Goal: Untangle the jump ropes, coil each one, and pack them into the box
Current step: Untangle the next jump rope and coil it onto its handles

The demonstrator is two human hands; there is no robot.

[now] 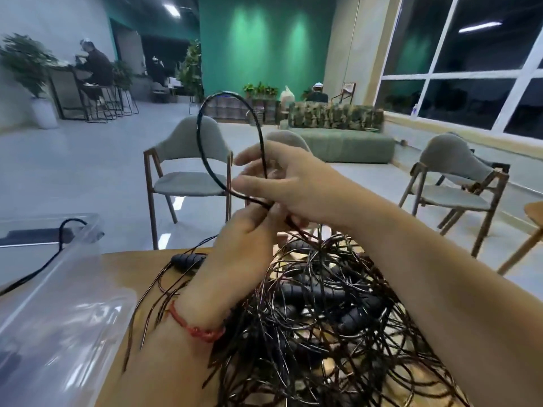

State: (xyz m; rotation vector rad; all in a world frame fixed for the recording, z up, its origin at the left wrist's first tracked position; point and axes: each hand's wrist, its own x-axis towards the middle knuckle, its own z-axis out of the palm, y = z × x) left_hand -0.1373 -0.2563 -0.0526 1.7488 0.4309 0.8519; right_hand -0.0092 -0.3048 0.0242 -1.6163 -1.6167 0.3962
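- The left hand (246,239), with a red bracelet (199,330) on its wrist, is raised over the desk (123,265); its grip is pinched on a black rope (202,133) where the strand leaves the heap
- From that pinch the rope rises in a round loop in front of a grey chair (188,160) and curves back down into the right hand (293,183)
- The right hand sits just above the left, reaching in from the right with its fingers (244,160) stretched out to the left; the rope passes between them, but I cannot tell whether this grip squeezes the rope or only lets it run through
- The other jump ropes lie in a tangled pile (323,304) on the desk, under and in front of both hands, thin dark strands crossing over thick black handles
- One handle (188,259) lies apart at the left edge of the pile, near the left wrist
- A clear plastic box (58,289) stands at the left end of the desk, a black cord (63,227) hanging over its far rim
- Behind are more chairs and a green sofa (343,142)
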